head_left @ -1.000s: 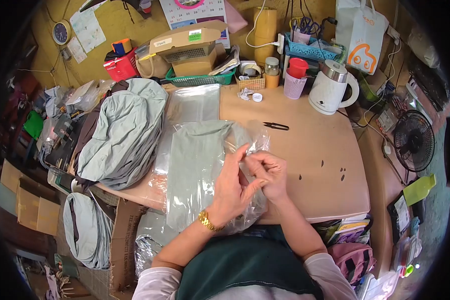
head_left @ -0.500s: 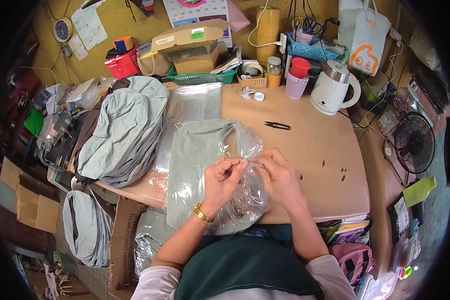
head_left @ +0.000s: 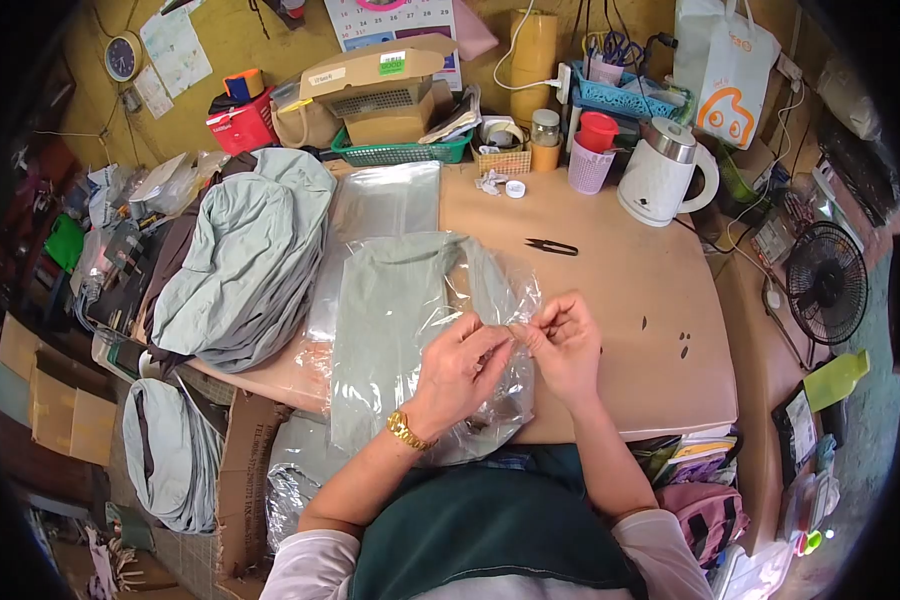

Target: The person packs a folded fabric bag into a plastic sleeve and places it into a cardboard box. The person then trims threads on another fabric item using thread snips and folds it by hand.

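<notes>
A grey-green garment (head_left: 385,330) lies folded inside a clear plastic bag (head_left: 370,420) at the table's front. Over the bag's right part, my left hand (head_left: 460,368), below a gold watch, has its thumb and fingers pinched together. My right hand (head_left: 567,345) meets it at the fingertips, also pinched, with its other fingers curled. What lies between the fingertips is too small to make out; it may be the bag's edge. Black thread snips (head_left: 552,247) rest on the table behind my right hand.
A garment pile (head_left: 240,270) stands at the left, beside flat clear bags (head_left: 395,195). Along the back are a green basket (head_left: 400,153), a lilac cup (head_left: 589,168) and a white kettle (head_left: 660,175). A fan (head_left: 827,283) is at the right.
My hands have come together again after shifting apart slightly, and sit a little farther right. My right hand has turned, with its fingers curled upward. The bagged garment has hardly moved.
</notes>
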### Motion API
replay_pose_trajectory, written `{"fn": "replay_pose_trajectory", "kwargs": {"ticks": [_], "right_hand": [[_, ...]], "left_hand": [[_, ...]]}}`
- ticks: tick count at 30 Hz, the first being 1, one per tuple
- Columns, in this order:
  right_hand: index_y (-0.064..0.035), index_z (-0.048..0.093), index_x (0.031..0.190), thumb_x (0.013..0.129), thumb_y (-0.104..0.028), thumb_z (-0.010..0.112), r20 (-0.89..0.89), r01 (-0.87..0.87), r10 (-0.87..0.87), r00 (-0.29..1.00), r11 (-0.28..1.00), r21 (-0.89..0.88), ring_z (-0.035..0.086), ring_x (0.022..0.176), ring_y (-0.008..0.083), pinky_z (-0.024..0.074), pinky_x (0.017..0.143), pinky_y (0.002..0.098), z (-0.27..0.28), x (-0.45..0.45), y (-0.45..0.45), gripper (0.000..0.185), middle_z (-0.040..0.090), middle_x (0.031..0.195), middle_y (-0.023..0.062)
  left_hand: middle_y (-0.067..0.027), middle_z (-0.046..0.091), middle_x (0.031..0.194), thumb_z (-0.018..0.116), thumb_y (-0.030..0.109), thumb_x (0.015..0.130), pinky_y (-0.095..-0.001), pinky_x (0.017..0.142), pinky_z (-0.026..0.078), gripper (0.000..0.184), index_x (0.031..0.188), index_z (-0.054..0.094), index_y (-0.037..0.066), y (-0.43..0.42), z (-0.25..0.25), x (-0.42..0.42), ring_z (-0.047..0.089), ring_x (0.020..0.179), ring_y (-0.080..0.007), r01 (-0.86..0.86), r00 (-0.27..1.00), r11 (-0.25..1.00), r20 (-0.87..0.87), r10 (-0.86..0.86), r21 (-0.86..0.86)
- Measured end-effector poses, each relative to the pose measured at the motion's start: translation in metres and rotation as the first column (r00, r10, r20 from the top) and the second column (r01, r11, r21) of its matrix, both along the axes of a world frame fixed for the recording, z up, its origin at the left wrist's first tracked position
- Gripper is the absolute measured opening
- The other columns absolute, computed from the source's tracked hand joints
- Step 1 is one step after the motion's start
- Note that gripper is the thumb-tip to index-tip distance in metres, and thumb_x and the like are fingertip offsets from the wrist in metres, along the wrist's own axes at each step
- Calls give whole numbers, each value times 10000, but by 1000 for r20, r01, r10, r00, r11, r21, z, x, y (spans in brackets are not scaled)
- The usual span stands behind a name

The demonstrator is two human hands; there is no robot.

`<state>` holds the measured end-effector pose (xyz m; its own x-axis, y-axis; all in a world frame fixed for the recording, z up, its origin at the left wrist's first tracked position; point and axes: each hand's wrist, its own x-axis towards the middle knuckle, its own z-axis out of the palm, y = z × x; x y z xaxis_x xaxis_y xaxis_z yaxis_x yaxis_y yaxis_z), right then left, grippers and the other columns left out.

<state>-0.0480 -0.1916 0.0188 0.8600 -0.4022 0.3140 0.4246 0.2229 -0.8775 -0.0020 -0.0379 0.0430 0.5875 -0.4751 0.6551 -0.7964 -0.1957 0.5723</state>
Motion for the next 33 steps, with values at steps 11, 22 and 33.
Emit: {"fn": "replay_pose_trajectory", "kwargs": {"ticks": [11,22,33], "right_hand": [[-13,719,1034,832,31,705,96,93,-45,994,809,-581,631,769,153,510,631,272,15,-14,-3,208,650,908,89],[14,624,882,826,48,639,170,245,-197,966,477,-844,605,772,246,504,695,356,22,-17,-4,67,591,856,108],[-45,623,976,998,-211,559,-286,-549,596,751,803,231,433,725,56,356,664,211,9,-12,-40,179,564,835,-48]], "left_hand": [[-81,537,757,688,10,756,-275,528,432,226,981,669,-5,4,10,-5,541,587,-174,82,982,992,-161,-96,-95],[-105,558,808,687,5,750,-323,555,507,279,1020,617,23,3,-12,3,604,635,-207,-48,996,999,-70,49,16],[-72,609,1028,771,2,735,-250,556,505,411,1131,692,80,7,30,-22,603,676,-146,36,999,995,34,-39,90]]}}
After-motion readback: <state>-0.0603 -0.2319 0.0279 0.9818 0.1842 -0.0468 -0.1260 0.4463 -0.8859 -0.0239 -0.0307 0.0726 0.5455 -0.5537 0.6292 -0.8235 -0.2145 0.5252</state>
